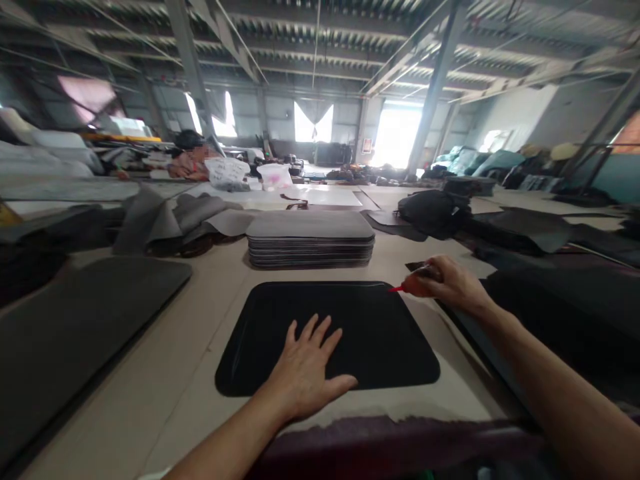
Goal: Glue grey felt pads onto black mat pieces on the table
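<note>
The black mat (380, 347) lies flat on the bench (195, 360), in the near middle, its corners rounded. A thin, pale line (363, 285) runs along its far edge, towards the far right corner. The left hand (307, 373) is palm down on the near part of the mat, its fingers spread and pointing away, the thumb out to the right by the near edge. The right hand (453, 283) is closed around a bottle (419, 283) held tilted, with its red tip pointing left at the mat's far right corner; whether the tip touches the mat I cannot tell.

Just beyond the mat stands a neat stack (311, 247) of grey pieces, also rounded at the corners. At the left, a large dark grey sheet (95, 307) lies on the bench, apart from the mat. At the right, dark material (565, 320) spreads beyond and beside the right forearm. Past the stack, loose grey sheets (160, 220) are heaped to the left, and a black bundle (433, 213) sits to the right.

Farther off at the left, a person (187, 163) is behind a white bag (227, 173); a second bag (275, 176), white with a pink patch, is to its right. Bright windows (313, 122) line the far wall, under a roof of metal beams (400, 57).
</note>
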Available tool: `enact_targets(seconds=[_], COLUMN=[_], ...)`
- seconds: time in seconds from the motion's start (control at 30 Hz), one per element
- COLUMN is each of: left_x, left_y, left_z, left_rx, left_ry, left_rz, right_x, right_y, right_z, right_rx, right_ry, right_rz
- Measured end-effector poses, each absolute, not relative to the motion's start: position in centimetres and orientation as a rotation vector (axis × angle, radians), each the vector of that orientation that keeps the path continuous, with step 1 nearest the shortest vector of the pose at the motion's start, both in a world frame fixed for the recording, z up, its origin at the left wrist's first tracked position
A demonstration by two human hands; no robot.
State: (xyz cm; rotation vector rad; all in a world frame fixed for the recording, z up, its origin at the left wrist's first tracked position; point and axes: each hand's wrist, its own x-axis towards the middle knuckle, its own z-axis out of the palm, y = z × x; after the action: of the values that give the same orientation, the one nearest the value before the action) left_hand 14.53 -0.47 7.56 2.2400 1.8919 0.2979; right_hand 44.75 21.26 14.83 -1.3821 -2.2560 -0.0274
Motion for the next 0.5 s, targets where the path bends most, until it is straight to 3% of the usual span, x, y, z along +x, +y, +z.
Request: enact_targets(seconds=[0.5], left_x=[14.4], left_y=[0.0], left_z=[6.7], left_rx=[2.270], left_ry=[1.905], left_rz=[0.336], right_x=[51.2], right_y=[9.5], right_z=[15.1], right_rx=[-1.361], right_ry=[-2.216], right_rz=[0.219])
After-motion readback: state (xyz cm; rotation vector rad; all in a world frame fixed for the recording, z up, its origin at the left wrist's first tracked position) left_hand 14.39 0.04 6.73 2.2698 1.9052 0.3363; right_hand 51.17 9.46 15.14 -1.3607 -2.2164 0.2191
